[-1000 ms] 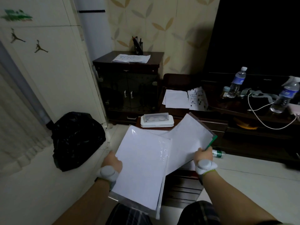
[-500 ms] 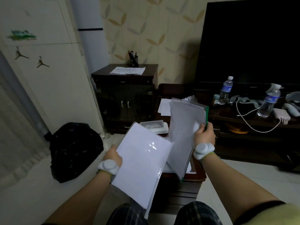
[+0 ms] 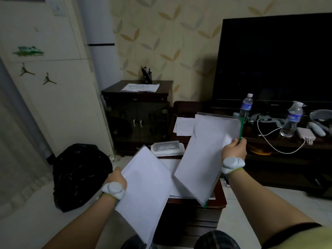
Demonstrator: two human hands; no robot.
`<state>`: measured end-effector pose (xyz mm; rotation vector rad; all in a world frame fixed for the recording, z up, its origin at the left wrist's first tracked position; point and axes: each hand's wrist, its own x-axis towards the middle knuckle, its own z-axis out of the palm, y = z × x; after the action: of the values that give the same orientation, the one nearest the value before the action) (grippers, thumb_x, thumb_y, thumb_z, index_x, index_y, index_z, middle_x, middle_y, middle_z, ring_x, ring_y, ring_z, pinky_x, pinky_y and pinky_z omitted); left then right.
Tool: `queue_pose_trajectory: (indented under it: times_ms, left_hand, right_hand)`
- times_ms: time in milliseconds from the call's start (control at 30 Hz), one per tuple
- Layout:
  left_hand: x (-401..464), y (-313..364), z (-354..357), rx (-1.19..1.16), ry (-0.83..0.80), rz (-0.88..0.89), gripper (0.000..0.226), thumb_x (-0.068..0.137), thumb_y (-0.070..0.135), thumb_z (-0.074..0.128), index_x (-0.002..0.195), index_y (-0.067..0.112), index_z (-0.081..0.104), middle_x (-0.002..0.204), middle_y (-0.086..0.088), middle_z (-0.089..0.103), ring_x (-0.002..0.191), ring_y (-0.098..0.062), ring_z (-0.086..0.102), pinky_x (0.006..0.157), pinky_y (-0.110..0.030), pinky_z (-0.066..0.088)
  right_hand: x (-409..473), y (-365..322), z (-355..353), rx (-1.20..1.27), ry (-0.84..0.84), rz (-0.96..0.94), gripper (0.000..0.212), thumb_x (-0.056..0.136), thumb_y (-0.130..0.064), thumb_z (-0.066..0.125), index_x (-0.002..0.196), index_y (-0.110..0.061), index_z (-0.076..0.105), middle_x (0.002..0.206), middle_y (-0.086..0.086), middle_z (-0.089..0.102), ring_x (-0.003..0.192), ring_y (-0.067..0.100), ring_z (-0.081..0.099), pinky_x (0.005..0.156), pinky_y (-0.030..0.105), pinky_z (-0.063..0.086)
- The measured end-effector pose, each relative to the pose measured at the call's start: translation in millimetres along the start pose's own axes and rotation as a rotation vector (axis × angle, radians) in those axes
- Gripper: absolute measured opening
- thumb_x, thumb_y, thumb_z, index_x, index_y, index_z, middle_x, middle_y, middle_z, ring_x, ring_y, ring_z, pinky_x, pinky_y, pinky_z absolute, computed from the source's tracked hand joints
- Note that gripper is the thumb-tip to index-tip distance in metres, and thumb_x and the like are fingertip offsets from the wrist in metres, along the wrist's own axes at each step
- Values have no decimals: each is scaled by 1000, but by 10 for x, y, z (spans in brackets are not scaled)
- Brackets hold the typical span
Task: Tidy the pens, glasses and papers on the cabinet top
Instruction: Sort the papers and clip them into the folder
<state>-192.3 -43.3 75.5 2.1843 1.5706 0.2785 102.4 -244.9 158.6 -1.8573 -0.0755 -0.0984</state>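
Observation:
My left hand (image 3: 116, 177) grips the left edge of a white paper stack (image 3: 145, 187) that slopes down toward my lap. My right hand (image 3: 233, 150) holds a second sheaf of white papers with a green backing (image 3: 203, 155), lifted over the low cabinet (image 3: 220, 196). More sheets lie on that cabinet's top beneath both stacks. A white glasses case (image 3: 167, 150) sits at the cabinet's far edge. Farther back, a tall dark cabinet (image 3: 136, 112) carries a printed sheet (image 3: 140, 87) and a pen holder with pens (image 3: 147, 76).
A black bag (image 3: 80, 173) lies on the floor at left beside a white fridge (image 3: 45, 87). Right of me a dark TV stand (image 3: 287, 141) holds two water bottles (image 3: 246, 106), a white cable, a power bank and loose papers (image 3: 183, 126); a TV stands above.
My right hand has raised its green-backed sheaf higher and to the right, apart from the left stack. The view has tilted up, and my left hand keeps its stack low.

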Motion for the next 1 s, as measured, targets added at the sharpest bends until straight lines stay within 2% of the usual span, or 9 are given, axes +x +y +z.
queue_pose_trajectory:
  times_ms: [100,200,333,467,600,700,800,900,1000]
  left_hand:
    - [7,6,-25,-22,-22,22,15,87,5,45,102,4,48,105,-14,58,92,-27,56,72,-24,39]
    - [68,34,-21,-75,-32,46,21,88,4,45,108,3,51,102,-11,57,100,-31,58,74,-24,39]
    - [155,127,-23,-32,-79,116,25,90,4,43,113,3,53,112,-15,60,94,-26,56,73,-24,39]
    - [315,264,78,40,-95,162,8,91,8,43,89,15,45,94,-7,56,80,-22,48,67,-23,32]
    - [556,466,236,53,-84,243,10,91,9,43,84,17,45,84,-1,53,86,-27,57,67,-24,33]
    - [779,652,358,27,-125,312,17,91,9,45,99,19,56,96,-6,62,97,-29,59,76,-27,39]
    - [974,849,504,55,-144,334,31,91,8,43,118,17,56,117,-8,63,109,-27,56,98,-34,36]
    - [1164,947,682,100,-166,320,41,88,4,41,124,19,53,126,-4,59,120,-23,51,110,-38,25]
    - [1333,994,852,68,-207,303,47,82,-2,40,117,26,54,125,-1,61,118,-19,54,109,-36,23]
  right_hand:
    - [-38,15,35,0,-68,37,31,101,-20,32,118,1,49,113,27,60,103,45,55,79,42,41]
    - [-45,54,90,-16,-188,61,31,100,-16,36,120,3,50,120,27,57,109,44,53,86,41,40]
    - [-47,220,225,4,-372,128,33,97,-11,42,124,6,53,124,25,57,115,41,53,96,38,40]
    - [-64,525,416,-11,-464,191,30,93,-12,48,116,4,61,115,23,63,102,33,59,95,41,45]
    - [-4,807,590,-40,-517,266,31,92,-15,50,116,1,62,114,21,64,100,33,61,97,47,47]
    - [28,898,693,-70,-541,275,30,94,-17,49,115,0,62,114,20,64,107,37,60,99,47,46]
    - [56,937,791,-122,-526,259,30,95,-16,48,117,2,61,118,20,63,111,36,57,97,38,43]
    - [128,1041,927,-173,-515,243,31,97,-15,46,118,3,59,120,20,61,113,35,55,94,34,41]
    - [204,1145,1061,-191,-503,239,33,98,-17,44,119,3,58,122,21,60,114,36,54,93,31,40]
